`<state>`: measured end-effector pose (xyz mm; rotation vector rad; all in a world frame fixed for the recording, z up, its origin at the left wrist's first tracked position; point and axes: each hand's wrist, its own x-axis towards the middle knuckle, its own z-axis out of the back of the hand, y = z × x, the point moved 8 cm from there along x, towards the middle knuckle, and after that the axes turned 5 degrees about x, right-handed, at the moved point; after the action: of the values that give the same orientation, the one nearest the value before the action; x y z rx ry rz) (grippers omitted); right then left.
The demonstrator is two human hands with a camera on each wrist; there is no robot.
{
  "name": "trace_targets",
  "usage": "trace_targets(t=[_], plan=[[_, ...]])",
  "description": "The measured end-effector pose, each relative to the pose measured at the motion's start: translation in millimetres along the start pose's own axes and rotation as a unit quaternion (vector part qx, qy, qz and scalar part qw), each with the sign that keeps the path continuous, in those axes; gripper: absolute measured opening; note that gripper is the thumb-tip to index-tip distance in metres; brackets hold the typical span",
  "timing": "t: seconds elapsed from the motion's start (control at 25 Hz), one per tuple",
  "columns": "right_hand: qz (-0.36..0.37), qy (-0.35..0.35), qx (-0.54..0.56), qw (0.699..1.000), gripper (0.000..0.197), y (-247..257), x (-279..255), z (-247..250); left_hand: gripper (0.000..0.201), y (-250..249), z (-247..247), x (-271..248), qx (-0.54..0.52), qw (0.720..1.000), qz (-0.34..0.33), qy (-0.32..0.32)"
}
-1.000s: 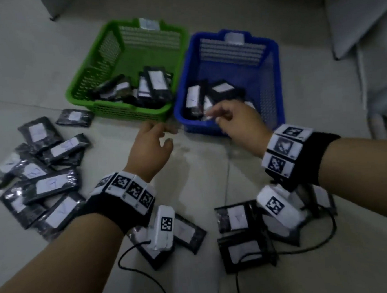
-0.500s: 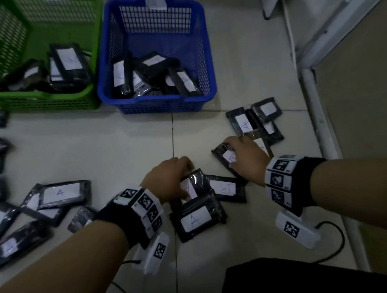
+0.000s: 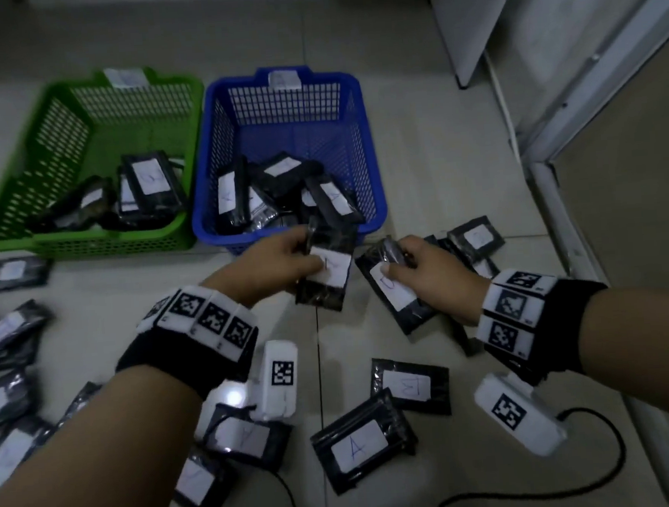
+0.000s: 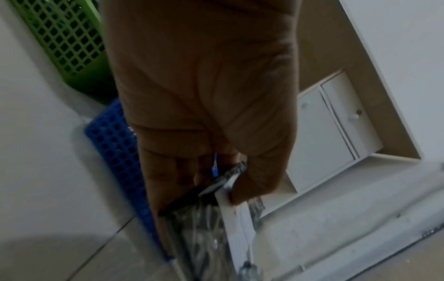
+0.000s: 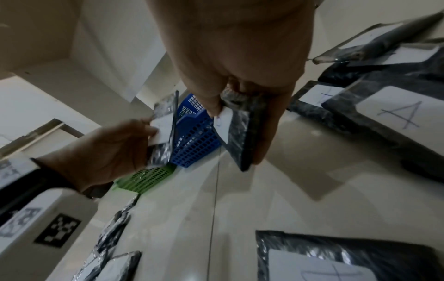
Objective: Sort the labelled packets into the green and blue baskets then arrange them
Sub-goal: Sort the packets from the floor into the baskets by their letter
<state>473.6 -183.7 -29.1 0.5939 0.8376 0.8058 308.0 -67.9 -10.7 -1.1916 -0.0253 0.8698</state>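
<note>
My left hand pinches a black packet with a white label just in front of the blue basket; the left wrist view shows the thumb pressed on that packet's label. My right hand grips another black labelled packet, lifted off the floor beside the first. In the right wrist view this packet hangs from the fingers, with the left hand and its packet to the left. The green basket stands left of the blue one. Both hold several packets.
Several labelled packets lie on the tiled floor: a pile at the far left, some under my wrists, a few right of my right hand. A black cable trails at bottom right. A wall and door frame close off the right.
Both hands have lifted a packet each off the floor and brought them up toward the blue basket. The view has tilted so the baskets sit lower in the frame.
</note>
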Motion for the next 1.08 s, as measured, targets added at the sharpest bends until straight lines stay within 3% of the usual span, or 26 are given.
trace_targets(t=[0.12, 0.2, 0.28, 0.36, 0.48, 0.56, 0.64, 0.76, 0.84, 0.88, 1.08], plan=[[0.006, -0.03, 0.105, 0.994, 0.028, 17, 4, 6, 0.017, -28, 46, 31, -0.018, 0.987, -0.055, -0.148], [-0.015, -0.016, 0.18, 0.983, 0.028, 23, 4, 3, 0.025, -31, 61, 53, 0.003, 0.976, -0.047, -0.211], [-0.023, -0.002, 0.212, 0.977, 0.029, 30, 4, 0, 0.041, -26, 62, 70, 0.073, 0.972, -0.022, -0.223], [-0.022, -0.002, 0.211, 0.977, 0.029, 36, 4, -1, 0.052, -19, 51, 79, 0.165, 0.969, -0.003, -0.186], [0.001, 0.008, 0.194, 0.981, 0.025, 53, 5, -7, 0.049, -16, 43, 71, 0.228, 0.958, -0.029, -0.169], [0.018, 0.023, 0.201, 0.979, 0.032, 71, 10, -16, 0.036, -16, 66, 45, 0.205, 0.943, -0.074, -0.25], [0.04, 0.034, 0.211, 0.976, 0.044, 95, 21, -29, 0.029, -2, 101, 6, 0.182, 0.907, -0.092, -0.368], [0.106, 0.054, 0.19, 0.975, 0.044, 149, 44, -64, 0.026, 50, 151, -54, 0.218, 0.843, 0.009, -0.492], [0.113, 0.091, 0.208, 0.967, 0.042, 183, 65, -102, 0.033, 82, 170, -80, 0.249, 0.827, 0.079, -0.497], [0.107, 0.114, 0.223, 0.962, 0.041, 197, 74, -121, 0.037, 92, 175, -85, 0.257, 0.833, 0.087, -0.482], [0.103, 0.136, 0.226, 0.959, 0.044, 246, 97, -186, 0.047, 114, 175, -96, 0.241, 0.897, 0.072, -0.365]])
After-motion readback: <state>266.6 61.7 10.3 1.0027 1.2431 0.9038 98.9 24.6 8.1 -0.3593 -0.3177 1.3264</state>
